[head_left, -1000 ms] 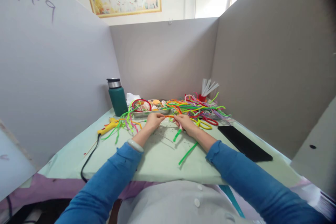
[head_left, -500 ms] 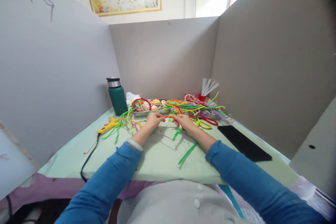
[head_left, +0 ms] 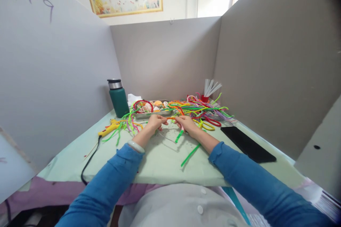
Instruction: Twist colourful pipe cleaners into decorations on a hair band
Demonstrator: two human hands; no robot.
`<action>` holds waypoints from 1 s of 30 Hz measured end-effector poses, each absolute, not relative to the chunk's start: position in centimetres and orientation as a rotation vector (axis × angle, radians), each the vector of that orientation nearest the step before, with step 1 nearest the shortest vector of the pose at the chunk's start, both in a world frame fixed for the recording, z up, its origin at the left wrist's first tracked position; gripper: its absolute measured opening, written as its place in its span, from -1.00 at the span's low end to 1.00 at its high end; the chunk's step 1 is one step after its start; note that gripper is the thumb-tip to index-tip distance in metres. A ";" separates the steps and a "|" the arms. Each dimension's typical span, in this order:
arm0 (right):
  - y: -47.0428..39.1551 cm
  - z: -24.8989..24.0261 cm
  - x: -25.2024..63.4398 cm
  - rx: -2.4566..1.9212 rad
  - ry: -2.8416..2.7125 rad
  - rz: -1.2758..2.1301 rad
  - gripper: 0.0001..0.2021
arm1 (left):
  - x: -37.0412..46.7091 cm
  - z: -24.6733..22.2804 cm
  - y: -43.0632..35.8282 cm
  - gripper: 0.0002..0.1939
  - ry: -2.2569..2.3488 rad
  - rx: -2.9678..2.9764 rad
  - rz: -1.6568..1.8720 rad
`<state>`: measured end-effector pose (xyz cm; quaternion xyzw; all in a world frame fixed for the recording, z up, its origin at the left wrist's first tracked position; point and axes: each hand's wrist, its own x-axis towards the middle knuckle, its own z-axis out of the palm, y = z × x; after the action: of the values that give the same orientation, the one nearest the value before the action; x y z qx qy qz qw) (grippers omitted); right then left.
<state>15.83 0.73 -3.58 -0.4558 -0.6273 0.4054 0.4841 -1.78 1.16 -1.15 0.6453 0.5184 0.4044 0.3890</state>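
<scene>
Between both hands, above the pale green tabletop, stretches a short orange pipe cleaner. My left hand pinches its left end, and my right hand pinches the right end. A green-wrapped piece with a thin bare wire hangs below my right palm; how it is held is hidden. Near my right forearm lies a straight green pipe cleaner. Just beyond the hands are a metal tray of small ornaments and a tangled heap of coloured pipe cleaners.
A green bottle stands at the back left, with a yellow glue gun and its black cord in front. On the right lie yellow scissors and a black flat slab. White sticks stand in a red cup. Grey panels enclose three sides.
Both hands keep nearly the same place and grip on the orange pipe cleaner. The fingers of my left hand have shifted slightly, and the view has moved a little.
</scene>
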 end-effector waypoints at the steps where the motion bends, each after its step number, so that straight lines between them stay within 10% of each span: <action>1: 0.7 -3.6 15.8 -1.109 -1.528 0.989 -0.73 | -1.8 -1.1 1.2 -0.70 1.317 1.650 1.033; 30: 1.4 -4.0 16.1 -1.116 -1.634 0.858 -0.71 | -1.6 0.3 0.0 -0.92 0.935 1.160 0.724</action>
<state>16.06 1.40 -4.05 -0.4559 -0.6675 0.3507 0.4728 -1.63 0.02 0.29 0.5160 0.4159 0.3221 0.6761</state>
